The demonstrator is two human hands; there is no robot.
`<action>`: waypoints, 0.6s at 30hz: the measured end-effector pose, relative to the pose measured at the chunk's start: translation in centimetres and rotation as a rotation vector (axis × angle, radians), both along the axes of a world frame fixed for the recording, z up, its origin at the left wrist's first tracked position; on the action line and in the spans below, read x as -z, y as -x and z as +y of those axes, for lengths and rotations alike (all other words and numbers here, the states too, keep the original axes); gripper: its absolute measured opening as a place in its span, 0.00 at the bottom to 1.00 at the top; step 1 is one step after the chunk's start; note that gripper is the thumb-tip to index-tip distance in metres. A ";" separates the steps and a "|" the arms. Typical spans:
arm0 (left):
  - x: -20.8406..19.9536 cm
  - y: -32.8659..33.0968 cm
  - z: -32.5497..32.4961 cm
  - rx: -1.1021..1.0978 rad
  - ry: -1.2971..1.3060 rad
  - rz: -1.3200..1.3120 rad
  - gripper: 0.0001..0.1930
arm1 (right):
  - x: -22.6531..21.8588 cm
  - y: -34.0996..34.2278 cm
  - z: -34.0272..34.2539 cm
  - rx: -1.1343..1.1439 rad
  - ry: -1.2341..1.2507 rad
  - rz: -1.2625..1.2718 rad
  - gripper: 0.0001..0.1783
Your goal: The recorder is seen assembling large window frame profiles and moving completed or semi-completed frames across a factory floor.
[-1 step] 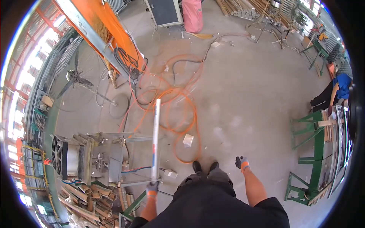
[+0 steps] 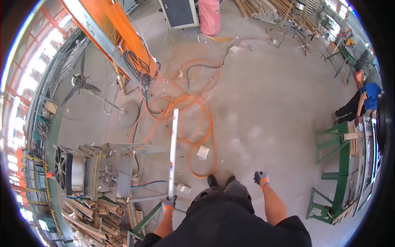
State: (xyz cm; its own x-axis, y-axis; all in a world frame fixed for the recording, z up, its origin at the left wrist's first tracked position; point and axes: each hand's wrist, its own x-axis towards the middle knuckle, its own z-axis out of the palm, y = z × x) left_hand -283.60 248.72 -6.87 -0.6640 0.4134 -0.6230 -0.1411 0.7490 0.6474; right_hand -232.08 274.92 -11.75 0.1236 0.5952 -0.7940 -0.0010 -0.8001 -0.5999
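My left hand (image 2: pixel 168 203), in a grey glove with an orange cuff, is closed around the lower end of a long, straight white bar (image 2: pixel 173 152). The bar sticks out away from me over the floor, with small coloured markings along it. Its far end lies in view above a tangle of orange hose (image 2: pixel 210 123). My right hand (image 2: pixel 261 179), gloved the same way, hangs to the right of my legs. Its fingers are curled in, and nothing shows in them. The dark palm side is partly hidden.
Left of the bar stands a metal frame (image 2: pixel 125 177), above a pile of cut wood-brown profiles (image 2: pixel 101 216). A fan (image 2: pixel 82 84) and an orange post (image 2: pixel 123 37) stand farther off. A small pale block (image 2: pixel 203 152) lies ahead. At right, a person in blue (image 2: pixel 371 96) is beside a green rack (image 2: pixel 342 177).
My left hand and the white bar have shifted slightly to the right, and the bar looks turned a little. My right hand has barely moved.
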 end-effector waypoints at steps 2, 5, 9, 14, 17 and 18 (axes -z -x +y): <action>2.4 -1.0 4.6 0.001 0.042 -0.104 0.17 | -0.4 1.2 -0.5 0.069 -0.025 0.051 0.09; 4.4 -0.9 11.6 0.089 0.081 -0.132 0.17 | 1.8 -0.4 -2.1 0.064 0.068 -0.152 0.11; 10.6 2.8 21.4 0.313 0.247 0.022 0.21 | 2.9 -3.9 -0.1 0.157 0.319 -0.038 0.12; 13.3 6.4 37.6 0.525 0.259 0.306 0.15 | 3.6 -5.9 9.2 0.044 0.448 -0.189 0.13; 7.8 3.7 48.7 0.321 0.272 0.129 0.12 | 4.2 -8.6 20.9 -0.021 0.522 -0.166 0.17; 6.4 2.2 52.9 0.293 0.234 0.133 0.11 | 5.7 -10.1 25.9 -0.071 0.479 -0.159 0.17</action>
State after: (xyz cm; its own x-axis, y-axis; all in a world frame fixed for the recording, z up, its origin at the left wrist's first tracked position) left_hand -285.77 301.66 -13.29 -0.6203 0.4547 -0.6392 0.1743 0.8744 0.4528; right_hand -222.01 300.83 -17.42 0.2373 0.1799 -0.9546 0.1252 -0.9802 -0.1535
